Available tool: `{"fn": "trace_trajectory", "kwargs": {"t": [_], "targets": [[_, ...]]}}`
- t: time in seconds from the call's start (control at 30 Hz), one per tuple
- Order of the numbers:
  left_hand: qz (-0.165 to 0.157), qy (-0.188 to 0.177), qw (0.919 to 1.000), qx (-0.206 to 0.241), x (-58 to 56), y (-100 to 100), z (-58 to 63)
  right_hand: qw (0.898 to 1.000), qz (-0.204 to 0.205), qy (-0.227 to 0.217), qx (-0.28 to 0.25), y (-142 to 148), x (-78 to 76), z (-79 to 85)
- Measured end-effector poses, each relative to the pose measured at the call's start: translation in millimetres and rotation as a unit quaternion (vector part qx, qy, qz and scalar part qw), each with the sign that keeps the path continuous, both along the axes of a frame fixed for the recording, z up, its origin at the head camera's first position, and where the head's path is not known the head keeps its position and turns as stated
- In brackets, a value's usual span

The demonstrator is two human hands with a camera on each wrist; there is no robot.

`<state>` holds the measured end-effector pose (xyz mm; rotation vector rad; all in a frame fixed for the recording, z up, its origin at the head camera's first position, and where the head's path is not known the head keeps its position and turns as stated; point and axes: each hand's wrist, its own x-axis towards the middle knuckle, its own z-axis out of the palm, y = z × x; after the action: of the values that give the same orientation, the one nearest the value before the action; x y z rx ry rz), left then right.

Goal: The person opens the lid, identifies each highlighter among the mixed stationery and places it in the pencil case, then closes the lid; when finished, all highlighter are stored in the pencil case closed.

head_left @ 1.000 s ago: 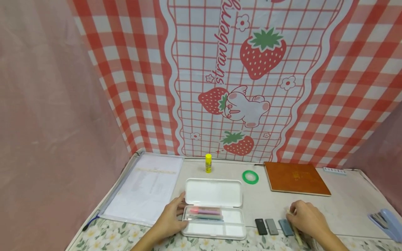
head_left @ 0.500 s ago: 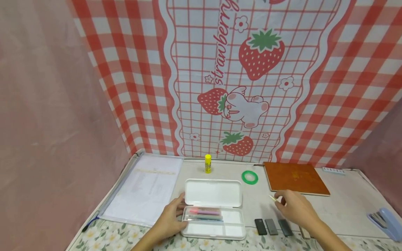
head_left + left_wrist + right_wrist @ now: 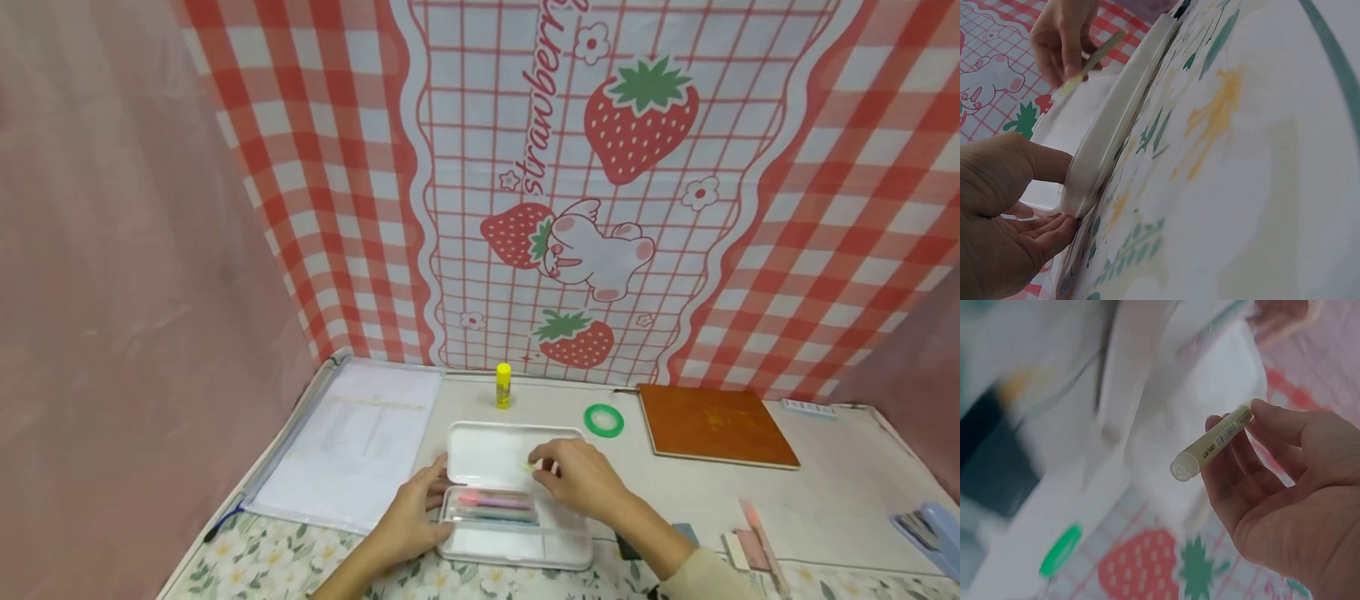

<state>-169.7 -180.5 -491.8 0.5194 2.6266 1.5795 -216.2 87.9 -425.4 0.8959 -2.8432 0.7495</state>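
A white pencil case point(image 3: 487, 454) lies with its lid folded back at the middle front of the table. Several pens point(image 3: 495, 502) sit side by side in its rear compartment. My left hand point(image 3: 408, 517) grips the case's left end between thumb and fingers, seen close up in the left wrist view. Over the right part of the case is my right hand point(image 3: 581, 479), pinching a pale yellow highlighter point(image 3: 1213, 445) by one end between thumb and fingertips. Its other end sticks out free in the right wrist view. The right hand and forearm hide the case's right side.
Behind the case stand a yellow glue stick point(image 3: 503, 387) and a green tape roll point(image 3: 621, 421). A brown notebook point(image 3: 716, 425), a pink pen point(image 3: 761, 533), an eraser point(image 3: 735, 550) and a blue stapler point(image 3: 930, 529) lie right. Dark blocks point(image 3: 627, 547) are partly behind my forearm; a clear document folder point(image 3: 360, 442) lies left.
From the table at right front, my right hand has lifted the highlighter and carried it left over the case. The pink pen and eraser have come into sight. My left hand keeps its grip.
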Motion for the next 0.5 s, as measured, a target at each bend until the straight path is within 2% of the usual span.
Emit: {"fn": "trace_trajectory", "kwargs": {"t": [0.1, 0.2, 0.5], "targets": [[-0.005, -0.001, 1.0000, 0.000, -0.7, 0.7, -0.5, 0.999, 0.038, -0.023, -0.012, -20.8, -3.1, -5.3], [-0.007, -0.004, 1.0000, -0.002, -1.3, 1.3, -0.7, 0.997, 0.057, -0.042, -0.012, -37.6, -5.4, -8.3], [0.001, -0.011, 0.9999, -0.010, -1.3, -1.5, 0.1, 0.996, 0.077, -0.043, 0.000, -69.5, -8.9, -18.4]]}}
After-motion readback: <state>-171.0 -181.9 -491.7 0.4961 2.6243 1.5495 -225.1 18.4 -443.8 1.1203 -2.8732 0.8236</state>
